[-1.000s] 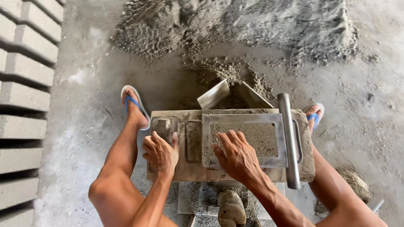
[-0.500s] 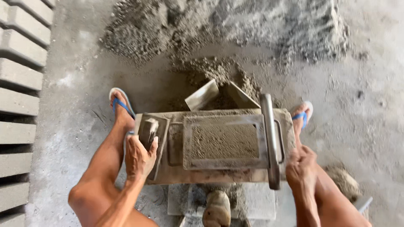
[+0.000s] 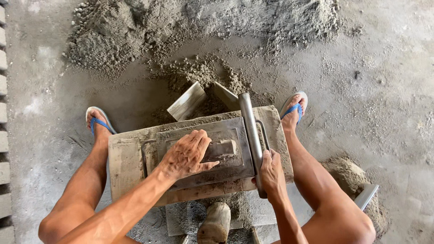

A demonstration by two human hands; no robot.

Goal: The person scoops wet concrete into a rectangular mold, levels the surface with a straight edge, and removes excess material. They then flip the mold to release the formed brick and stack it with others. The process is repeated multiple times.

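Head view looks straight down on a metal block mould packed with damp grey mix, set between the person's knees; the left hand lies across the mould's filled middle, its fingers curled loosely over a small grey block-shaped tamper, seemingly gripping it, though how firmly I cannot tell; the right hand is closed around the near end of the long steel lever handle, which runs away from those fingers along the mould's right edge.

As a judgement, the mould looks heavy and rigid, its faces gritty and slick with mix, so the handle and the side rim are the sound places to hold; the packed mix is soft and crumbly and would break up if disturbed.

Beyond the fingers lie two slanted boards and a heap of sand-cement mix; blue sandals flank the mould; cast blocks line the far left edge.

Half a second ago the left hand was at the mould's left end and the right hand hung off the handle beside the knee; now both have moved onto the mould.
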